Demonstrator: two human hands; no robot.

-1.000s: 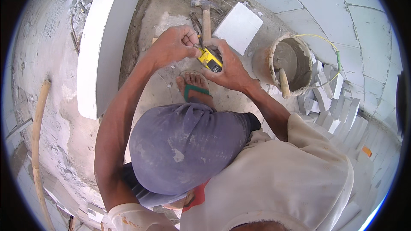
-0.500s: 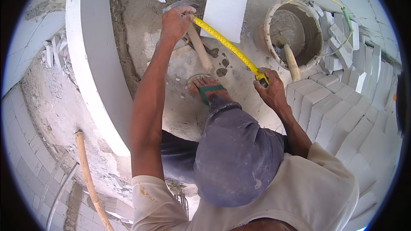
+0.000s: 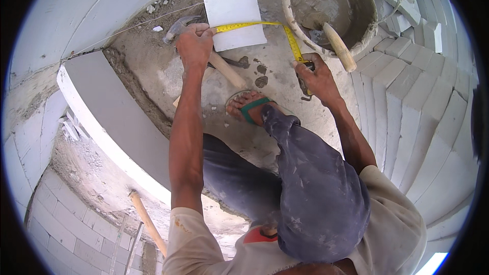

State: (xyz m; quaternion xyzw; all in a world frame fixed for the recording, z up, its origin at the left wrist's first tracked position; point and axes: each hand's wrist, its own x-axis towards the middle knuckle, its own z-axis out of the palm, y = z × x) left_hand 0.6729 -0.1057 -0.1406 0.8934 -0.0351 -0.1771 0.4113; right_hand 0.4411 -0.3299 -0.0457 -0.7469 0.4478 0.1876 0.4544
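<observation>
A yellow tape measure [image 3: 239,26] is pulled out between my hands, its blade bent downward at the right. My left hand [image 3: 195,46] pinches the free end of the blade near the left edge of a white block [image 3: 235,2]. In my right hand [image 3: 317,78] is the case of the tape, gripped beside the mortar bucket. Under my left hand lies a hammer [image 3: 227,71]; its claw head shows just beyond the hand, and its wooden handle points toward my sandalled foot [image 3: 249,106].
A mortar bucket [image 3: 364,46] with a wooden-handled tool [image 3: 338,46] in it stands at the far right. Stacked white blocks [image 3: 402,91] fill the right side. A long block [image 3: 119,107] lies at the left, near a taut string [image 3: 147,24].
The tape blade, straight and slanting before, now runs across the white block and bends down to the case. The view has shifted, bringing the bucket farther up and the long block lower.
</observation>
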